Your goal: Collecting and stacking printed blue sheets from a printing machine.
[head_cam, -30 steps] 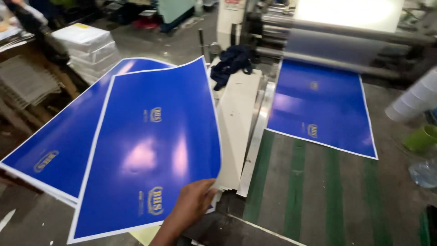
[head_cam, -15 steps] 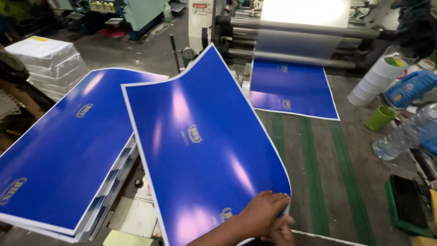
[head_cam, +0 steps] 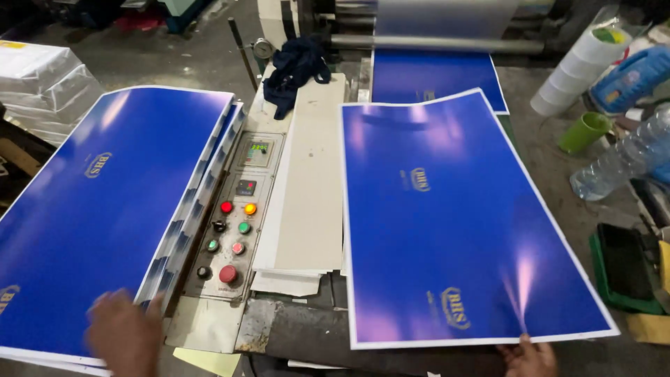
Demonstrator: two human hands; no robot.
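Note:
A large glossy blue printed sheet (head_cam: 453,223) with a white border lies on the machine's feed table, right of centre. My right hand (head_cam: 528,356) pinches its near edge at the bottom. My left hand (head_cam: 125,335), blurred, rests on the near corner of a thick stack of the same blue sheets (head_cam: 105,202) at the left. Another blue sheet (head_cam: 433,73) lies further back under the roller (head_cam: 447,43).
A control panel (head_cam: 234,223) with red, green and yellow buttons sits between the stack and some white boards (head_cam: 310,181). A dark cloth (head_cam: 293,66) lies behind it. At the right stand a green cup (head_cam: 585,131), a plastic bottle (head_cam: 621,164), stacked white cups (head_cam: 572,70) and a dark tray (head_cam: 624,265).
The blue sheet that was held up and curled now lies flat on the feed table at the right. My left hand has come down onto the stack at the left.

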